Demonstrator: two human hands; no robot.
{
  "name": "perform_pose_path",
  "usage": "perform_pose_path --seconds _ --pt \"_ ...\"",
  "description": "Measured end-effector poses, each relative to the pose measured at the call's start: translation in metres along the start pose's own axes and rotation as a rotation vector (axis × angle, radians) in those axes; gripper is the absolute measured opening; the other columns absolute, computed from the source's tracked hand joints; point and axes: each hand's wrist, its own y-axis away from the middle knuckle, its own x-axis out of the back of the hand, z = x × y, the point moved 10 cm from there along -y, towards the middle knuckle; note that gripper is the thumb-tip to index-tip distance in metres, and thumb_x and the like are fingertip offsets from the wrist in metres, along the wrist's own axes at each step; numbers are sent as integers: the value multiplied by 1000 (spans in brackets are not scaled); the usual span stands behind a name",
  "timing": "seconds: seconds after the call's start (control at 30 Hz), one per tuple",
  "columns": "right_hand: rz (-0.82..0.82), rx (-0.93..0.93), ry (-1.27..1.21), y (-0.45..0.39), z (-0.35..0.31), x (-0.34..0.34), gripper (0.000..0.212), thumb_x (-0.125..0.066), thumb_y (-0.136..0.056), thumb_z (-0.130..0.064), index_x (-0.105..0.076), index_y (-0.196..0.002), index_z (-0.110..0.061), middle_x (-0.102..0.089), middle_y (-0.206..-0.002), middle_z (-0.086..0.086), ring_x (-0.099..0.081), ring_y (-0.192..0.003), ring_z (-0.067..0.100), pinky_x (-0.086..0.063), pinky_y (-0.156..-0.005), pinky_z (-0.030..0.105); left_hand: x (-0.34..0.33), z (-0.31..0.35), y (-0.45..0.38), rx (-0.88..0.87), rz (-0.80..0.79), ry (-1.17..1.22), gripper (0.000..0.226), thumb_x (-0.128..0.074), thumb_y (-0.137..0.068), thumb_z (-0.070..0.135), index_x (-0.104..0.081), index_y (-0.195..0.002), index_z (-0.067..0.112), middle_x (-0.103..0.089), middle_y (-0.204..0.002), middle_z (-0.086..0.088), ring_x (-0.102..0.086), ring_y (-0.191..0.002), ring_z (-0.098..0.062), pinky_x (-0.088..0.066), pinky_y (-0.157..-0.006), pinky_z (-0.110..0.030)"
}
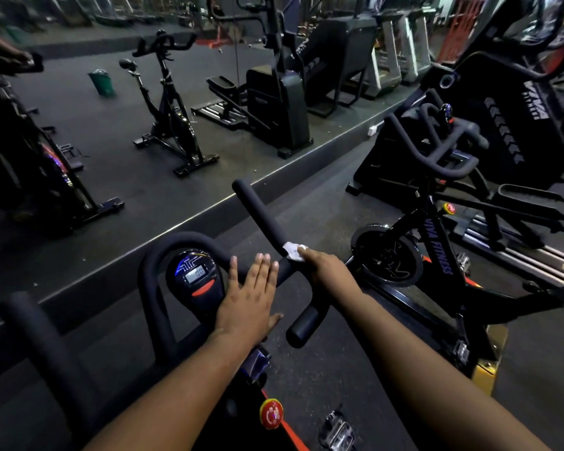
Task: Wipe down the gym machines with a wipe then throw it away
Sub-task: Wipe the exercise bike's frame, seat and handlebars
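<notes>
A black spin bike fills the lower middle of the head view, with padded handlebars and a small display console. My right hand grips a white wipe and presses it against the right handlebar where the bar bends. My left hand lies flat with straight fingers on the centre of the handlebar, just right of the console. The bike's red resistance knob shows below my arms.
A second spin bike stands close on the right, a stepper machine behind it. A wall mirror ahead reflects bikes, a stair machine and a green bin. Dark rubber floor lies between the bikes and the mirror.
</notes>
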Motion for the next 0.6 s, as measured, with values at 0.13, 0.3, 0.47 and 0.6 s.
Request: perform_pose_path --seconds 0.13,0.3,0.47,0.6 --pt "-108 53 112 9 -1 -4 51 -54 -99 -22 -43 -148 -31 -33 -163 -5 -50 -137 25 -48 -102 38 0 -1 0 1 -7 4 100 -27 -100 68 23 -156 1 17 -168 -21 18 -156 -32 12 -113 -74" --pt "-287 181 354 44 -8 4 56 -43 -99 -11 -41 -152 -28 -32 -163 2 -42 -144 21 -41 -110 38 -2 1 0 3 -21 5 98 -30 -101 65 23 -156 5 17 -169 -18 17 -156 -31 20 -112 -73" --pt "-296 462 380 16 -29 0 43 -49 -101 -12 -58 -142 -20 -46 -155 4 -42 -143 26 -35 -113 35 -3 0 -1 14 -31 -30 98 -30 -100 66 24 -155 5 16 -169 -16 18 -156 -30 21 -110 -74" --pt "-246 504 236 38 -16 -5 43 -53 -92 -1 -69 -130 -14 -57 -146 7 -48 -140 31 -20 -120 22 -4 0 0 8 -28 -29 95 -28 -100 65 22 -156 6 14 -170 -16 18 -156 -30 16 -112 -74"
